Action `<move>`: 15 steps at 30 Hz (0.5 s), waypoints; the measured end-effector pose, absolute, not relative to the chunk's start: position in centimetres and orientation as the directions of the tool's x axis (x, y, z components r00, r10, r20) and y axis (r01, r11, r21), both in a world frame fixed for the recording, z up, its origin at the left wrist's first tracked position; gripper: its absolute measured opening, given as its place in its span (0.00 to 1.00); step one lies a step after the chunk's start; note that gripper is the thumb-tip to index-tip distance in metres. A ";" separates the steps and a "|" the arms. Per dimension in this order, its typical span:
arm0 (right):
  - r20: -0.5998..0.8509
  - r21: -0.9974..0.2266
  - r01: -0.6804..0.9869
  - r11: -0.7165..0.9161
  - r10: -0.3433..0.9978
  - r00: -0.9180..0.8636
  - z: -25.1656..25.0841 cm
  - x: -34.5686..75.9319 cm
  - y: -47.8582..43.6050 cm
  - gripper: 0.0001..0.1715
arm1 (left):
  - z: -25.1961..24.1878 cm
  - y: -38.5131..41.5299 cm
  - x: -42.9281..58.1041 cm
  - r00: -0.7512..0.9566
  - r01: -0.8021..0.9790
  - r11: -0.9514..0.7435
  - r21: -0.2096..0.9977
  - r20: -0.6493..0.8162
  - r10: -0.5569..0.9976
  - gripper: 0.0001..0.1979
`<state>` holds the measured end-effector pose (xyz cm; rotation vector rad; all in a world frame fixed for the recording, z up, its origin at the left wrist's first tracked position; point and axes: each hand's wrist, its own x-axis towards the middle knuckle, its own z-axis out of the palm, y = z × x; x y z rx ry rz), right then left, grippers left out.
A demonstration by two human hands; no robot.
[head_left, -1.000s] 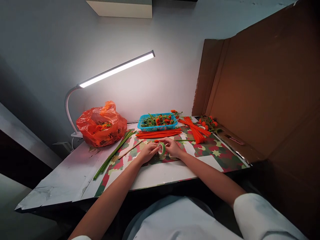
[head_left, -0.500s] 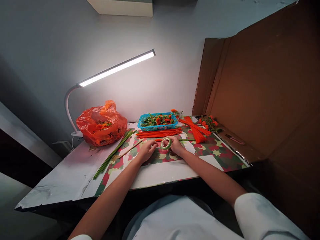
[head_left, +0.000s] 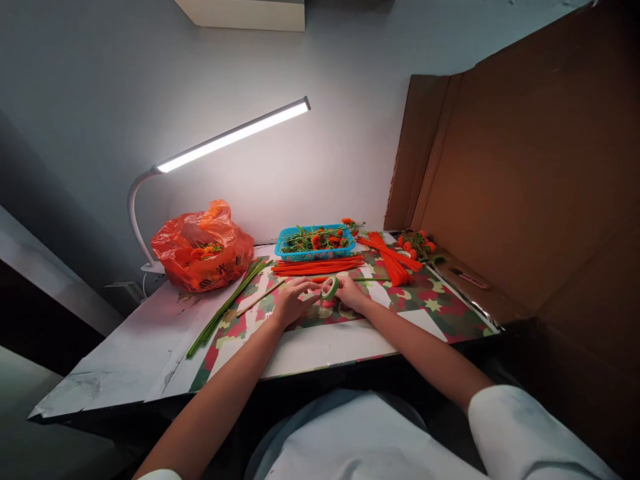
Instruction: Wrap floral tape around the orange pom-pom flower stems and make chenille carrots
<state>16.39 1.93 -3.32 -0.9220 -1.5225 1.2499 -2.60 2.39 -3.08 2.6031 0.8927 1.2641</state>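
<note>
A roll of green tape [head_left: 330,288] is held up on edge in the fingers of my right hand [head_left: 352,293], which is closed. A thin green stem [head_left: 374,279] runs out to the right behind that hand. A short orange fuzzy piece [head_left: 320,280] shows between my hands, roughly in line with the stem. My left hand [head_left: 294,301] reaches to the left side of the tape roll, its fingers bent together near the orange piece. What its fingertips pinch is too small to make out.
Behind my hands lie orange chenille stems [head_left: 317,267] and a blue basket [head_left: 290,253] of orange flowers. Crossed orange bundles [head_left: 393,263] lie right. Green stems [head_left: 225,313], a thin stick [head_left: 260,299], an orange plastic bag [head_left: 200,250] and a lamp [head_left: 235,133] are left. Cardboard [head_left: 525,167] stands right.
My left hand's fingers have stretched rightward to the tape roll. The roll has tilted and turned a little in my right hand, which has stayed in nearly the same place.
</note>
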 end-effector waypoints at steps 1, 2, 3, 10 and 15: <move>0.183 -0.982 -0.011 0.188 0.938 -0.294 -3.3 16.4 1.9 0.19 | -3.1 2.4 -2.6 0.485 0.460 -0.822 0.337 0.680 0.550 0.07; 0.174 -0.984 -0.014 0.178 0.938 -0.300 -3.4 16.4 1.9 0.19 | -3.2 2.4 -2.6 0.495 0.459 -0.824 0.331 0.675 0.547 0.07; 0.167 -0.985 -0.017 0.170 0.938 -0.302 -3.4 16.3 1.9 0.19 | -3.2 2.4 -2.5 0.508 0.454 -0.830 0.325 0.671 0.541 0.06; 0.170 -0.985 -0.013 0.175 0.934 -0.314 -3.3 16.2 1.9 0.16 | -3.0 2.2 -2.4 0.567 0.414 -0.851 0.322 0.641 0.518 0.06; 0.191 -0.979 0.004 0.202 0.930 -0.315 -3.6 16.1 2.0 0.15 | -2.8 2.0 -2.4 0.597 0.402 -0.840 0.365 0.591 0.542 0.06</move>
